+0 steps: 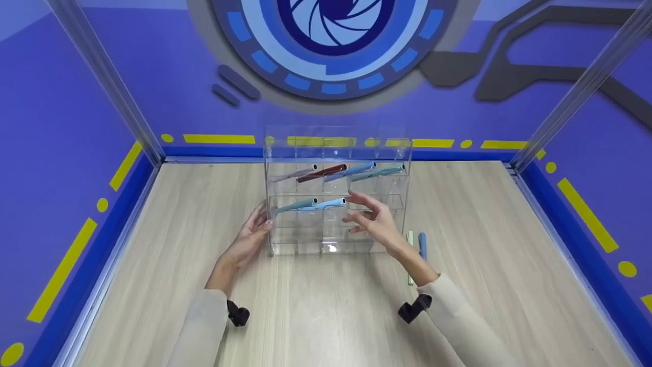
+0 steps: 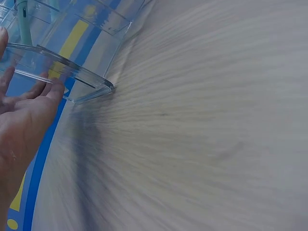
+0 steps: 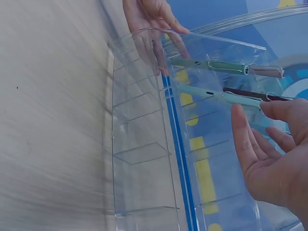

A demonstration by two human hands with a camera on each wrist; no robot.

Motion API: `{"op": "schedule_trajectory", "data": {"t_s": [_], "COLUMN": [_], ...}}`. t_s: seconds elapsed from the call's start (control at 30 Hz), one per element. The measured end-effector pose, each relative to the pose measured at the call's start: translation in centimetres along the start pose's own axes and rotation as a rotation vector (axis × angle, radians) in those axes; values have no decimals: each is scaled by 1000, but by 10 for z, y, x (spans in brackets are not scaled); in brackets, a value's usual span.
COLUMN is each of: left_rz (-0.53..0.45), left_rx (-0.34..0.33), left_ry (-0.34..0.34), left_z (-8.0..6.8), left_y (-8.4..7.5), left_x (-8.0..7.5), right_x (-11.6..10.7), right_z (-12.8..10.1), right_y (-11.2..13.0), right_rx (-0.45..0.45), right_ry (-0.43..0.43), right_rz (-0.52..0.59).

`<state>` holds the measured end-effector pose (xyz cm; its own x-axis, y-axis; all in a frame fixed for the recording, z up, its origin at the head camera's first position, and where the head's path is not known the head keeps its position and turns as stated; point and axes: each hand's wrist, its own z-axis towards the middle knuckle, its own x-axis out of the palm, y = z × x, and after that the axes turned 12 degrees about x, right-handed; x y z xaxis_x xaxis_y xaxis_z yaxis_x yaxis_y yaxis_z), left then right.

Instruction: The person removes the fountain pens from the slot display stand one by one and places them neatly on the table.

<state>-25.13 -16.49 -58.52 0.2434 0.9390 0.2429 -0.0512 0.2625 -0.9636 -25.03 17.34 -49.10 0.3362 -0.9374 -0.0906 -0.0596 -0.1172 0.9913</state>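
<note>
The left hand (image 1: 250, 235) lies flat against the left wall of the clear acrylic pen rack (image 1: 336, 191) mid-table – seemingly steadying it – while the right hand (image 1: 374, 220) hovers loose-fingered, empty, before its front compartments.

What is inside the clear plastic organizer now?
The clear organizer holds six pens: four in an upper row, two below. The right hand covers some compartments on that side.

The rack (image 1: 336, 153) was clear, glossy plastic with smooth walls. The surface (image 1: 484, 214) beneath looked like pale, matt wood with fine grain. The pens (image 1: 326, 205) seemed smooth plastic.
</note>
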Motion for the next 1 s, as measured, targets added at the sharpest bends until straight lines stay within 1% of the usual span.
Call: {"op": "schedule_trajectory", "data": {"t_s": [0.17, 0.3, 0.5, 0.63, 0.7, 0.83, 1.0], "left_rz": [29, 51, 75, 76, 65, 39, 40], "left_rx": [-18, -27, -37, -49, -43, -26, -33], "left_ry": [-3, 1, 8, 18, 15, 11, 22], "left_z": [-3, -4, -3, -3, -3, -2, -1], "left_y": [2, -1, -7, -6, -5, -2, 2], "left_x": [1, 0, -3, -3, -3, -2, 2], "right_x": [9, 21, 33, 34, 34, 34, 35], "right_z": [9, 14, 16, 16, 16, 16, 16], "right_y": [0, -1, -6, -9, -10, -13, -18], "right_rx": [44, 67, 79, 74, 63, 51, 67], "right_ry": [47, 80, 133, 152, 161, 141, 59], "right_rz": [17, 28, 54, 33, 18, 12, 66]}}
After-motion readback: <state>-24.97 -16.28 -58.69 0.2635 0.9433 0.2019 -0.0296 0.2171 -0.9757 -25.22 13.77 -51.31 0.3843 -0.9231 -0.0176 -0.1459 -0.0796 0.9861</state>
